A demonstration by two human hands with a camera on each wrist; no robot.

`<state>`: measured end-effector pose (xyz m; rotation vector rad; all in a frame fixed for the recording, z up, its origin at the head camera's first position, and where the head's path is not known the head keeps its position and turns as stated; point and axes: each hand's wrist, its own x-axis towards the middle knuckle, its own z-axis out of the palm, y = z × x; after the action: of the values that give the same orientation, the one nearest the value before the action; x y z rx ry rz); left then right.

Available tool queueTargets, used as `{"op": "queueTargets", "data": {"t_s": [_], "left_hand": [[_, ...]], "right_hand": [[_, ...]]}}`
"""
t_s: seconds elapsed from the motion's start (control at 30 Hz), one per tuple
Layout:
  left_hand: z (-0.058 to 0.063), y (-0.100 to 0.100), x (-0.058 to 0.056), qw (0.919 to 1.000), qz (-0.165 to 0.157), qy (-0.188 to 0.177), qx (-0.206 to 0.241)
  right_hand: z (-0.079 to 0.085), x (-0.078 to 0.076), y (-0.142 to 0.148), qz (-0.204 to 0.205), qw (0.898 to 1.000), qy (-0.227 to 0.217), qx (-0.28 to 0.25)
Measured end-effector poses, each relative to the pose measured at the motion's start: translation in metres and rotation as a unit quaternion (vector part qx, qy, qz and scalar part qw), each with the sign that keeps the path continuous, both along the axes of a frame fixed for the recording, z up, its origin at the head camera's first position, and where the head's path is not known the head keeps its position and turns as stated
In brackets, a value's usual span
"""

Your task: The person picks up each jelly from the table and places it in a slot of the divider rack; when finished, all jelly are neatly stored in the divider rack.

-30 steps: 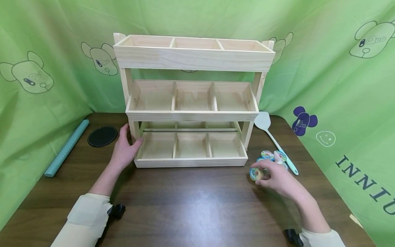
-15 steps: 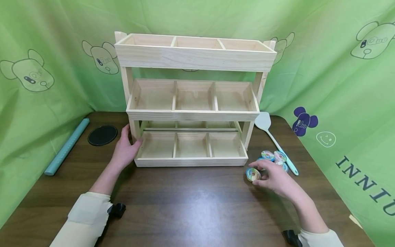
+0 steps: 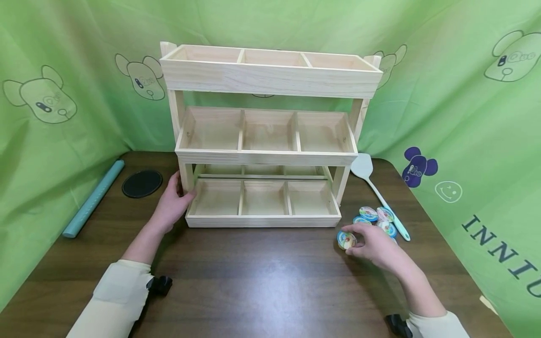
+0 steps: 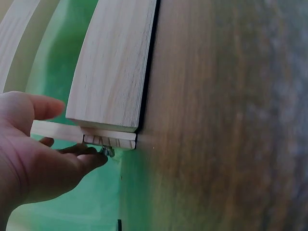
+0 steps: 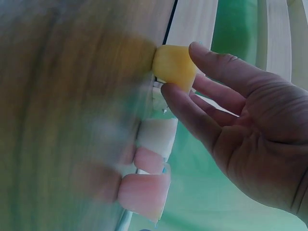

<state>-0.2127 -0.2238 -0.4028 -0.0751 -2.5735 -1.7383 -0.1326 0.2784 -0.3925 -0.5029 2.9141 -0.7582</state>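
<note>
As the right hand (image 3: 378, 246) pinches, its fingertips (image 5: 198, 54) flank the yellow cup (image 5: 174, 65).

Green fabric walls (image 3: 456, 110) with cartoon animal heads (image 3: 42, 101) around a brown wood-grain tabletop (image 3: 211, 263) with pale glare (image 3: 276, 277)

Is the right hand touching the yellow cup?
Touching. The right wrist view shows it: the right hand pinches the yellow cup from opposite sides, no visible gap.

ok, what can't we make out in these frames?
Cup pile, exact count: head view, right hand covers part.
Held cup, lid print: head view, too small.
Right sleeve, full length: head view, cut by bottom edge.
Tabletop, wood grain: left wrist view, blurred toward the right.
</note>
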Motion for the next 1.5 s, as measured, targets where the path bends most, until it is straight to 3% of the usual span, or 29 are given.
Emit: {"op": "queueTargets", "data": {"t_s": [0.3, 0.57, 0.8, 1.03, 1.5], "left_hand": [[-0.006, -0.005, -0.002, 0.9965, -0.05, -0.038, 0.054], [-0.007, -0.004, 0.0, 0.9961, -0.049, -0.074, -0.004], [-0.005, -0.001, 0.002, 0.9932, -0.03, -0.094, -0.062], [-0.009, 0.0, 0.0, 0.9923, -0.029, -0.091, -0.08], [-0.01, 0.001, 0.002, 0.9924, -0.037, -0.083, -0.083]], "right_hand": [[0.001, 0.001, -0.001, -0.01, 1.0, -0.009, -0.005], [0.006, 0.003, -0.001, -0.027, 0.997, -0.04, -0.053], [0.012, 0.003, -0.007, -0.014, 0.993, -0.046, -0.112], [0.019, -0.003, -0.023, 0.004, 0.994, 0.004, -0.113], [0.03, -0.028, -0.064, 0.028, 0.99, 0.029, -0.134]]}}
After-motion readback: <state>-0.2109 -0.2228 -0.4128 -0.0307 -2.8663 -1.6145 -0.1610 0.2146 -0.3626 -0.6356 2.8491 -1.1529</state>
